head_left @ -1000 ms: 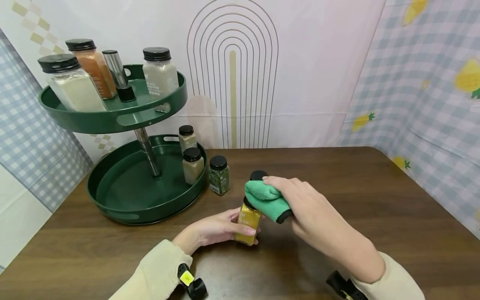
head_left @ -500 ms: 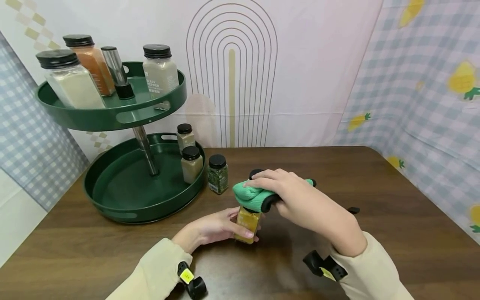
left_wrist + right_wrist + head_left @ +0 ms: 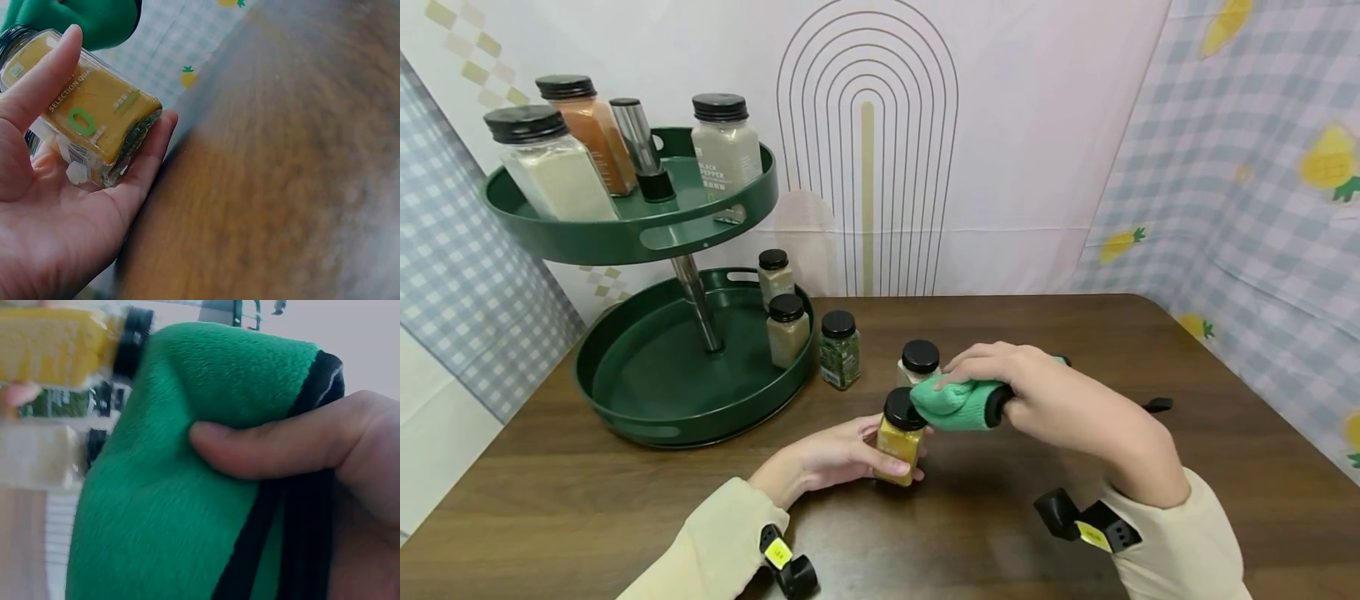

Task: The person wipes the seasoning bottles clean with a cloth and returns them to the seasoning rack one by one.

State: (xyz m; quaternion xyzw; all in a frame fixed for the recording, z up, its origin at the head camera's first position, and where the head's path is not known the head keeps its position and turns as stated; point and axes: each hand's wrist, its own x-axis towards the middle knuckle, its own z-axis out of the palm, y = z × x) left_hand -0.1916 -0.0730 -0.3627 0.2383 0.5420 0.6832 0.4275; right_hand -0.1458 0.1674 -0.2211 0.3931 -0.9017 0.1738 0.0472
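Note:
My left hand [image 3: 842, 458] grips a small square glass spice jar [image 3: 898, 446] of yellow powder by its sides, its black lid uppermost in the head view. In the left wrist view the thumb lies across the jar's label [image 3: 81, 119]. A folded green cloth [image 3: 162, 456] with black edging is pinched in my right hand [image 3: 1037, 392], thumb on one face of it. The cloth's front end is at the right side of the yellow jar's black lid [image 3: 904, 408]. Just behind stands another black-lidded jar [image 3: 920, 358], partly hidden by the cloth.
Left stands a two-tier green tray [image 3: 625, 417]. Large jars and a metal cylinder [image 3: 643, 150] occupy its top tier. Two small jars stand at the lower tier's right side, with a jar of green herbs [image 3: 839, 354] beside it on the wooden table [image 3: 1000, 325].
My right hand moved the cloth left over the yellow jar's lid, then back right, so the lid and the jar behind now show more. The left hand keeps its hold.

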